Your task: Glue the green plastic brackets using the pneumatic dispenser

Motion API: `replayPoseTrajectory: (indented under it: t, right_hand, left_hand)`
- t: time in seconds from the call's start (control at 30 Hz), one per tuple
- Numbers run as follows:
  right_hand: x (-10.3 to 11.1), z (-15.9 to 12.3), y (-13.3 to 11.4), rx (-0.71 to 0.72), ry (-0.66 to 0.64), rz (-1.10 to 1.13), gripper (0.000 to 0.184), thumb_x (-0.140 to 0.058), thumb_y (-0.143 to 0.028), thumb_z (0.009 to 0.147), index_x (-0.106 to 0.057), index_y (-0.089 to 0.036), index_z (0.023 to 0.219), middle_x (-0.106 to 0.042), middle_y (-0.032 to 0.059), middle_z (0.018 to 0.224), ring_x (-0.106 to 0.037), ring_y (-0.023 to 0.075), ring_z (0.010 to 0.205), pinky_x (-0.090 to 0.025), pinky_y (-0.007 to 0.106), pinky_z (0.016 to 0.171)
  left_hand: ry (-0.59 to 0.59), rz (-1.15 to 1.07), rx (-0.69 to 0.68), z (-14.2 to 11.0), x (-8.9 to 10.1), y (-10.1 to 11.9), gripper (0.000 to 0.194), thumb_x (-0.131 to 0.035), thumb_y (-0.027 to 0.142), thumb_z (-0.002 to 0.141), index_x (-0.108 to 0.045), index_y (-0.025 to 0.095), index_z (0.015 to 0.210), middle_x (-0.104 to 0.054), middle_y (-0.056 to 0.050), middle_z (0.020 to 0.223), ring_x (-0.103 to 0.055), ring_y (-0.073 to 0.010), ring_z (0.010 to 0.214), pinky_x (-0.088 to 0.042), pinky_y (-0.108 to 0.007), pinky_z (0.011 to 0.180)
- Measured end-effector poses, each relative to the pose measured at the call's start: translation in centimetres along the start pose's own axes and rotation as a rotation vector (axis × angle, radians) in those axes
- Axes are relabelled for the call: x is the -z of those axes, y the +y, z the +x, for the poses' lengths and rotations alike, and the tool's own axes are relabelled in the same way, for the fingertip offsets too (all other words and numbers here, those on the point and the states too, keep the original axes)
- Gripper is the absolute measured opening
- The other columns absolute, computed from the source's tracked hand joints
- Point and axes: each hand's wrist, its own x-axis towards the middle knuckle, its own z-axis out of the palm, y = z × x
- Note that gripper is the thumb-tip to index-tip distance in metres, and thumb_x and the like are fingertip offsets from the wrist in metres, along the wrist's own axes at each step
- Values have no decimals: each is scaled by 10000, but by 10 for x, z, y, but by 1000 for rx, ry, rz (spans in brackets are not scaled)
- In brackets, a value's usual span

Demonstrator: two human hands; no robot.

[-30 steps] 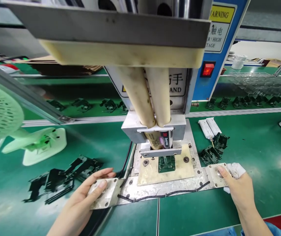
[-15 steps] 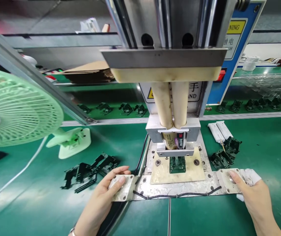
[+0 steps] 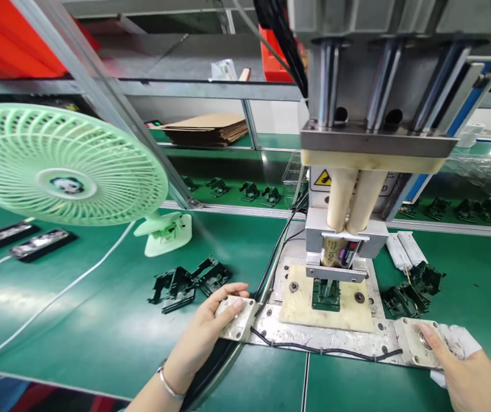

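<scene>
My left hand [image 3: 205, 326] is wrapped round the left push-button block [image 3: 237, 318] of a press, with its thumb on top. At the other end of the metal base, my right hand [image 3: 468, 366] grips the right push-button block [image 3: 415, 342], thumb on the round button. A crumpled white cloth [image 3: 464, 342] sits between that hand and the block. Midway between them, a dark green plastic part [image 3: 326, 296] lies on the cream fixture plate [image 3: 292, 312], under the press head. Two cream rods [image 3: 352, 197] run down from the press's upper plate [image 3: 376, 146] into the metal holder [image 3: 374, 232].
A green fan [image 3: 69, 166] stands at the left, its white cord [image 3: 74, 283] crossing the table. Dark plastic parts lie left [image 3: 172, 286] and right [image 3: 406, 297] of the press. White tubes [image 3: 406, 249] lie behind the right ones. More parts [image 3: 249, 190] line the back strip. Cardboard sheets [image 3: 206, 129] are stacked behind.
The view has swung left, so the press and both hands appear farther right and more of the fan shows. Both hands have stayed on the button blocks.
</scene>
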Motion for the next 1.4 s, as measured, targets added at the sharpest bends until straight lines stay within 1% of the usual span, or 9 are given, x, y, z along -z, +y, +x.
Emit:
replayPoseTrajectory:
  t: [0.1, 0.23, 0.4, 0.5, 0.67, 0.8, 0.9, 1.17, 1.4]
  right_hand:
    - [4, 10, 4, -57, -25, 7, 839, -954, -555, 355, -658, -191, 1050, -694, 106, 1059, -664, 305, 813, -585, 278, 461]
    - [8, 15, 1, -59, -45, 1, 803, -953, -572, 376, -661, -190, 1018, -690, 108, 1079, -669, 298, 794, -603, 299, 486]
    - [5, 3, -11, -8, 38, -77, 686, -934, -592, 433, -651, -169, 894, -699, 96, 786, -650, 281, 617, -563, 305, 394]
    - [1, -7, -17, 66, 43, -24, 644, -932, -562, 476, -666, -173, 915, -701, 82, 820, -637, 246, 629, -554, 265, 402]
    - [-1, -6, -16, 61, 44, 16, 693, -926, -598, 448, -658, -156, 909, -668, 67, 755, -590, 217, 583, -509, 248, 363]
    - [0, -2, -14, 98, 51, 20, 685, -922, -622, 444, -638, -166, 870, -661, 45, 741, -602, 218, 591, -500, 240, 359]
    - [0, -2, -14, 116, 39, 26, 682, -902, -664, 468, -644, -157, 844, -664, 53, 720, -613, 214, 578, -489, 228, 363]
    - [-1, -3, -14, 193, 41, 16, 651, -891, -659, 492, -659, -145, 818, -681, 74, 724, -635, 223, 579, -494, 235, 392]
    - [0, -4, -14, 153, 32, 36, 656, -904, -651, 475, -650, -147, 810, -676, 65, 711, -642, 227, 589, -488, 222, 378]
  left_hand:
    - [1, -10, -26, 1, -1, -1, 560, -878, 522, 627, -683, 191, 1036, -671, -51, 985, -644, -176, 745, -528, -244, 645]
    - [-28, -5, -48, 3, 0, -5, 539, -859, 519, 662, -680, 182, 1043, -658, -63, 980, -645, -182, 742, -537, -254, 649]
    - [-50, -21, -57, 4, 0, -7, 527, -859, 515, 666, -693, 192, 1049, -660, -58, 984, -642, -174, 728, -542, -245, 628]
    - [-32, -22, -39, 3, -1, -5, 541, -877, 517, 632, -706, 187, 1025, -671, -58, 958, -641, -173, 713, -540, -240, 614]
    - [8, -6, -15, 2, -3, -1, 584, -894, 542, 579, -708, 187, 1003, -690, -56, 938, -636, -171, 707, -530, -221, 602]
    - [23, 22, 5, -3, -6, 3, 591, -891, 541, 594, -694, 188, 1025, -690, -42, 951, -628, -149, 704, -516, -195, 597]
    - [36, 13, 24, -5, -7, 5, 618, -894, 537, 593, -680, 186, 1054, -693, -32, 945, -618, -133, 680, -510, -186, 583]
    - [53, -6, 55, -3, -6, 2, 679, -925, 536, 546, -672, 181, 1067, -698, -29, 935, -622, -119, 702, -522, -156, 595]
    - [66, -3, 65, -5, -9, 4, 674, -924, 532, 550, -666, 178, 1063, -704, -33, 929, -625, -120, 693, -521, -159, 583]
